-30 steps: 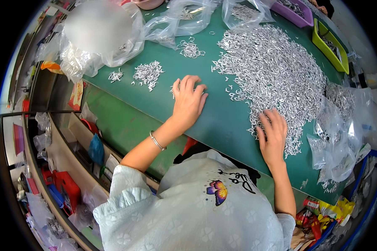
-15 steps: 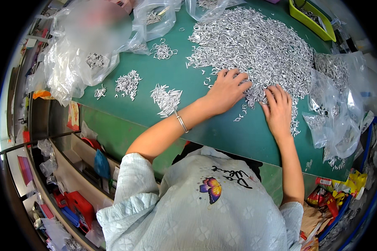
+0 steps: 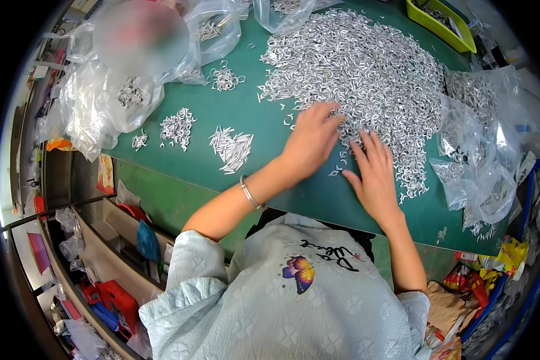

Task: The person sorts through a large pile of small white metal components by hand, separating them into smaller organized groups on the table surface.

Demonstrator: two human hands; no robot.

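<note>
A large heap of small silver metal pieces (image 3: 366,66), many of them curved or ring-like, covers the far right of the green table. My left hand (image 3: 311,137), with a silver bangle at its wrist, reaches to the heap's near left edge. Its fingers are bent and slightly apart, with nothing visible held; their undersides are hidden. Beside it lies my right hand (image 3: 373,171), its fingers stretched onto the heap's near edge and its thumb apart, holding nothing I can see. A few loose curved pieces (image 3: 338,163) lie between the hands.
Small sorted piles stand left: straight pins (image 3: 231,149), curved pieces (image 3: 178,129), tiny pieces (image 3: 139,140) and rings (image 3: 225,78). Clear plastic bags (image 3: 102,114) lie far left, more bags of metal parts (image 3: 471,150) at right. A yellow-green bin (image 3: 441,27) stands far right.
Both hands have drawn back a little toward me and to the left. My right hand's thumb has spread outward. The view has shifted slightly.
</note>
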